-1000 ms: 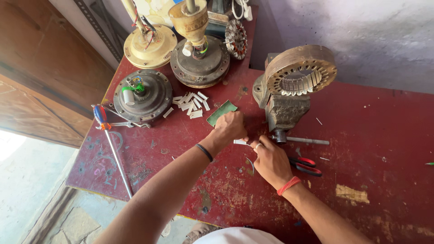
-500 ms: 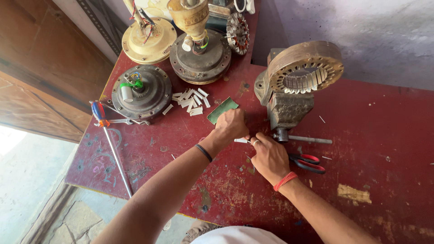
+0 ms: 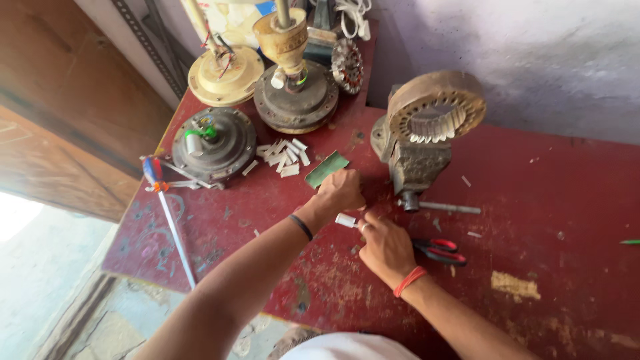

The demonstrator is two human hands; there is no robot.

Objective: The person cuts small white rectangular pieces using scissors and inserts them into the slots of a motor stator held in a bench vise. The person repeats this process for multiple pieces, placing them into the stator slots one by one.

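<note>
Soft daylight enters from the lower left, where the floor (image 3: 27, 267) is overexposed to near white. The red table (image 3: 567, 200) is evenly lit with faint shadows. Edges show wide-angle distortion; the focus is slightly soft.

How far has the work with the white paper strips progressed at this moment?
Done: a pile of cut white strips lies on the red table. In hand: the left hand and right hand hold a small white strip. Left: the green sheet looks uncut; scissors lie idle.
</note>
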